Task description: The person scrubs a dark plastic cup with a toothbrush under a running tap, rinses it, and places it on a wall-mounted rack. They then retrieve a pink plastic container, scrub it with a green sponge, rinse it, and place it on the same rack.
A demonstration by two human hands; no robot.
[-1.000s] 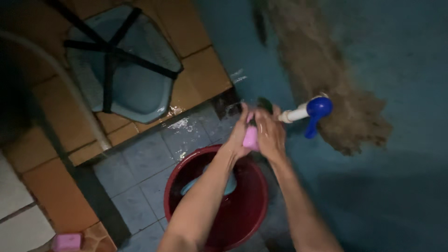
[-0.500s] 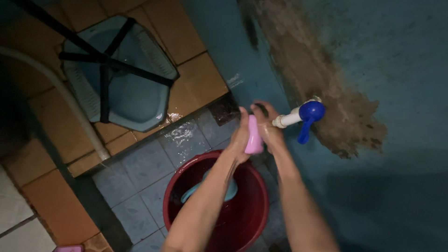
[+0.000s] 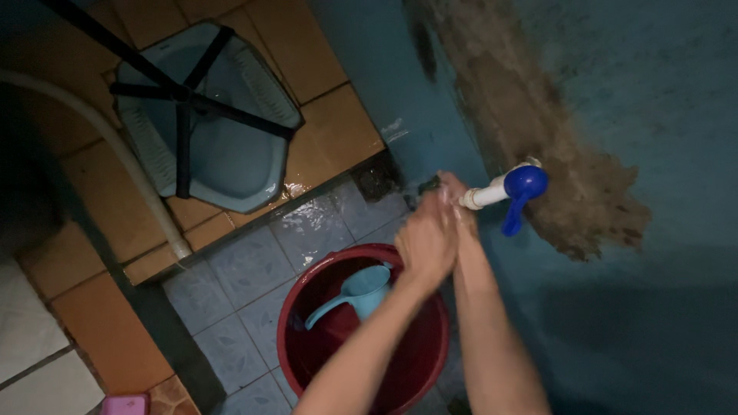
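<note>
The person's left hand point(image 3: 425, 240) is lying over the right hand point(image 3: 455, 201), the two pressed together palm to palm just in front of the white plastic tap with a blue lever handle point(image 3: 509, 188) that is sticking out of the teal painted wall point(image 3: 653, 115). The left hand's fingers are curling closed around the right one; whether anything is being held between the palms cannot be told, since the left hand is covering the gap. The right hand's fingers are reaching up toward the tap's spout, nearly touching it, and whether they are open or closed cannot be told either. Both forearms are stretching up from the bottom edge, crossing above the round dark red plastic bucket point(image 3: 307, 338) that is standing on the wet grey-blue floor tiles point(image 3: 246, 269). Inside the bucket a light blue plastic scoop with a long handle point(image 3: 355, 292) is floating or leaning, its handle pointing down to the left. A large brown patch of bare plaster point(image 3: 538, 123) is spreading across the wall behind the tap. To the upper left, a pale blue squat toilet pan point(image 3: 223, 146) is sitting in a raised platform of orange tiles point(image 3: 338, 131), with a white pipe point(image 3: 131, 177) running beside it. A small pink object point(image 3: 124, 404) is showing at the bottom left edge.
</note>
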